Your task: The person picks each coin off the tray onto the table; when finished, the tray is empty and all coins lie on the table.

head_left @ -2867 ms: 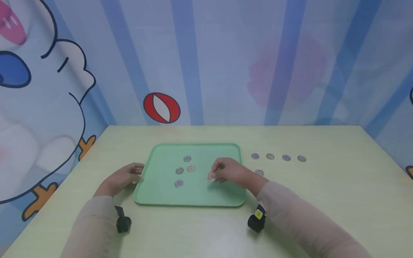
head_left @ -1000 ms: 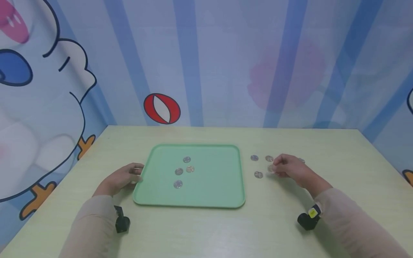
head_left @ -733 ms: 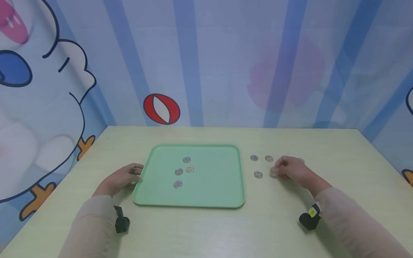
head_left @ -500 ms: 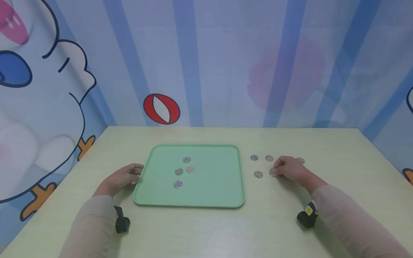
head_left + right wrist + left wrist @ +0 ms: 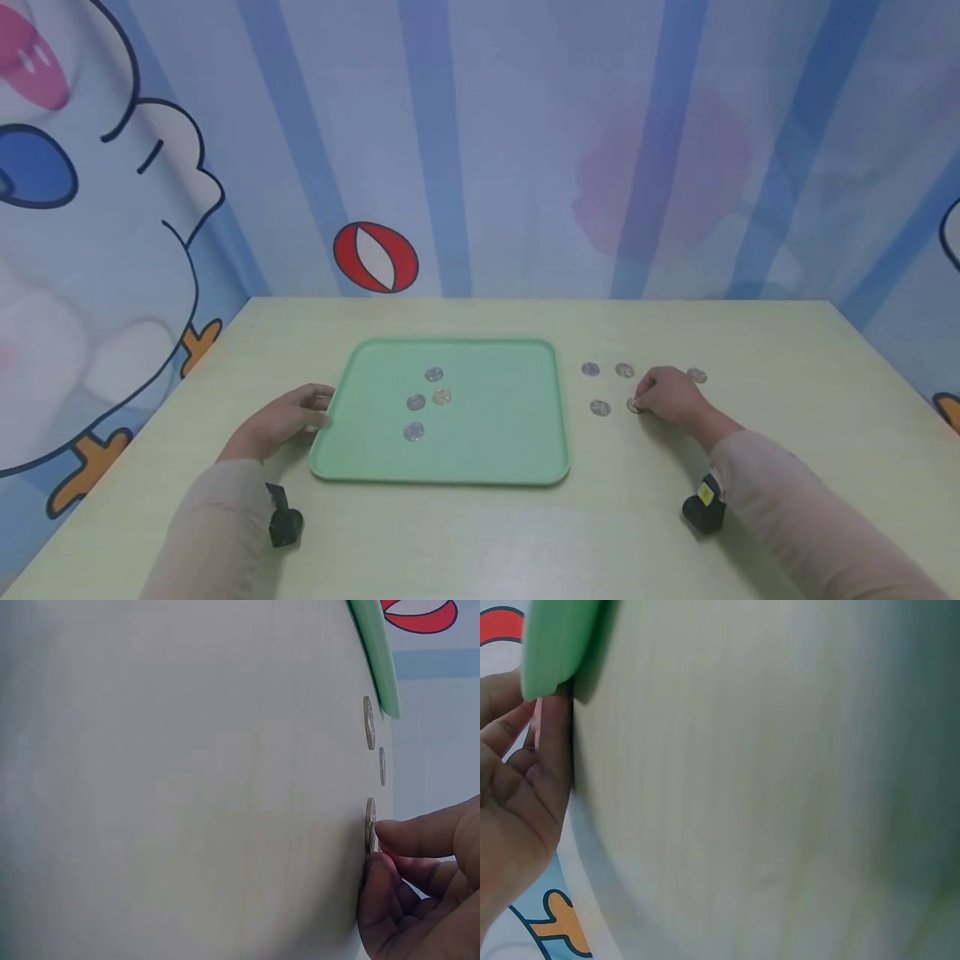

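In the head view my right hand [image 5: 671,396] is low over the table to the right of the tray, thumb and fingertips pinching a silver coin [image 5: 633,406] against the tabletop. The right wrist view shows the thumb on that coin [image 5: 370,823], which lies flat. Left of it lies another coin [image 5: 600,407]. Behind, a back row has a coin [image 5: 590,369], a second coin [image 5: 625,370] and a third coin [image 5: 697,376]; my hand covers the space between. My left hand [image 5: 281,421] rests at the left edge of the green tray [image 5: 495,450], its relaxed fingers touching the rim.
Several coins lie loosely grouped on the tray, one of them a lighter coin [image 5: 442,397]. The pale wooden table [image 5: 480,533] ends at a patterned cloth backdrop [image 5: 517,167]. A small black camera is strapped at each wrist.
My right hand has carried the coin from above the tray to the table on the right and lowered it beside the front coin. The left hand has stayed at the tray edge.
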Tool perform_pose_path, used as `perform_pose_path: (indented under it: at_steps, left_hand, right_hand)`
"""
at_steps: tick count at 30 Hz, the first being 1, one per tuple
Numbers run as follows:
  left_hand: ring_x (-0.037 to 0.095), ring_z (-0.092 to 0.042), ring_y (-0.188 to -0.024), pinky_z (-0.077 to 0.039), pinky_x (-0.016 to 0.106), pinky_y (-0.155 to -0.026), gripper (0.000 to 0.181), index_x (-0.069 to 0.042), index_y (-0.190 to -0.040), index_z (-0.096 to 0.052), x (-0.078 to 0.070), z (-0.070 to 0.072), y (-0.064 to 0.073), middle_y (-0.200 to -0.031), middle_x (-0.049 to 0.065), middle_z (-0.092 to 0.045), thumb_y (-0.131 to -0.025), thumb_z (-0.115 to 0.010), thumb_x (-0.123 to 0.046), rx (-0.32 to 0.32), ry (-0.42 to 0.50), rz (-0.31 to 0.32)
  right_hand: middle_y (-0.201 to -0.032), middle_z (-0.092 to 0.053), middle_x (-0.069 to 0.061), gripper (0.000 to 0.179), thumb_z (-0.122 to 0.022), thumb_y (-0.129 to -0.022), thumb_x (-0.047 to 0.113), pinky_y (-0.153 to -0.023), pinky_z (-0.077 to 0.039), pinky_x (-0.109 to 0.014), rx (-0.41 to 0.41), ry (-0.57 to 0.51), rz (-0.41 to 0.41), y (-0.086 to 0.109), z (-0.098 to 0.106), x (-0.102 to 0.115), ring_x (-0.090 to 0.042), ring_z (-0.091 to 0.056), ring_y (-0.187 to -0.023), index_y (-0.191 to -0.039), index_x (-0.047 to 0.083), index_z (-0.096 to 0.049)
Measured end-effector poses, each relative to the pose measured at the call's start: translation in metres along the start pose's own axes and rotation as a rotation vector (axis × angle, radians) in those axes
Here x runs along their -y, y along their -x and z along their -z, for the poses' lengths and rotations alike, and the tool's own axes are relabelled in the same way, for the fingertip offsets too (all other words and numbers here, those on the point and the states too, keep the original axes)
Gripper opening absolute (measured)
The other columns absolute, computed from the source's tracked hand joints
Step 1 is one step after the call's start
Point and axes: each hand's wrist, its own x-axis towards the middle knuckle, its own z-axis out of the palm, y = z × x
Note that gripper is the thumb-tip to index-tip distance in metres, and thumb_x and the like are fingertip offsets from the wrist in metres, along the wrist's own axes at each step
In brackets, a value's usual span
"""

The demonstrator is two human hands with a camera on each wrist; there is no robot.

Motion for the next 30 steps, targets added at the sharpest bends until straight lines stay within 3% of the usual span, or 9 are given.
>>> perform_pose_path:
  at_steps: [8,14,24,30]
  left_hand:
    - [0.034,-0.039,-0.11,-0.036,0.046,-0.091,0.052,0.0,-0.13,-0.028,0.001,-0.001,-0.001,-0.123,0.022,-0.038,-0.082,-0.048,-0.006,0.0,-0.002,-0.01]
    - [0.035,-0.039,-0.11,-0.037,0.045,-0.09,0.053,0.001,-0.13,-0.028,0.001,-0.002,-0.003,-0.124,0.022,-0.038,-0.082,-0.049,-0.005,-0.009,-0.008,-0.016]
    - [0.034,-0.039,-0.11,-0.037,0.045,-0.09,0.052,0.001,-0.129,-0.028,0.001,-0.002,0.0,-0.124,0.023,-0.038,-0.082,-0.049,-0.006,-0.004,-0.01,-0.021]
    - [0.034,-0.04,-0.108,-0.039,0.044,-0.089,0.052,0.002,-0.129,-0.028,-0.001,-0.002,0.003,-0.123,0.023,-0.038,-0.082,-0.049,-0.005,0.001,0.004,-0.025]
  right_hand:
    - [-0.073,-0.051,-0.008,0.01,-0.055,-0.077,0.007,-0.052,-0.04,-0.025,0.005,-0.002,-0.021,0.001,-0.001,-0.001,-0.017,-0.045,-0.064,-0.079,-0.003,-0.054]
    - [-0.072,-0.05,-0.007,0.014,-0.057,-0.077,0.009,-0.051,-0.04,-0.026,0.01,-0.062,-0.032,0.003,0.0,-0.003,-0.017,-0.044,-0.062,-0.082,-0.003,-0.054]
    - [-0.077,-0.051,-0.008,0.018,-0.055,-0.076,0.011,-0.055,-0.041,-0.028,0.037,-0.166,-0.01,0.007,0.01,0.005,-0.019,-0.045,-0.067,-0.088,-0.003,-0.051]
    - [-0.082,-0.053,-0.01,0.019,-0.052,-0.082,0.011,-0.061,-0.045,-0.031,0.05,-0.213,0.039,0.01,0.01,0.014,-0.021,-0.05,-0.072,-0.092,-0.006,-0.05]
